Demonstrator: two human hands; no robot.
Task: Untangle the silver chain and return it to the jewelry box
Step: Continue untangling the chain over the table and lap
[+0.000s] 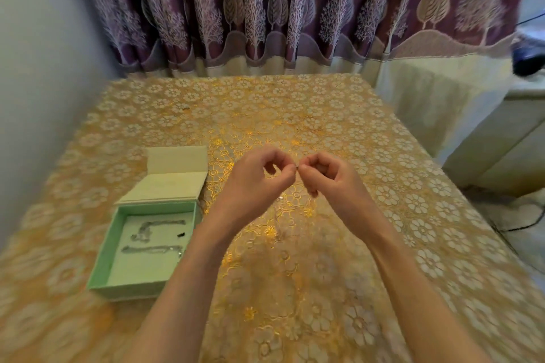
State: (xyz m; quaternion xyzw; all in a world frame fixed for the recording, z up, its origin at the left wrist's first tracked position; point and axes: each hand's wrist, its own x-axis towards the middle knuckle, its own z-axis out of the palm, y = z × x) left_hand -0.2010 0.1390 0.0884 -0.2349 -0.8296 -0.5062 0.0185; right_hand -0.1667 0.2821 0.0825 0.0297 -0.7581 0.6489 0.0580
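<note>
My left hand (259,177) and my right hand (327,177) are raised over the middle of the table, fingertips almost touching. Both pinch a thin silver chain (297,168) between thumb and forefinger. Only a short glint of it shows between the fingertips; a faint strand hangs below toward the cloth near the small bright spot. The mint-green jewelry box (106,256) lies open to the left of my left forearm, its cream lid (174,174) folded back. Inside it lie two silver chains (153,249) and a small dark piece.
The table (383,215) wears a gold cloth with white flower pattern. A small dark speck (185,108) lies near its far edge. Purple patterned curtains (265,15) hang behind. A white cabinet (501,141) stands to the right, with a cable on the floor.
</note>
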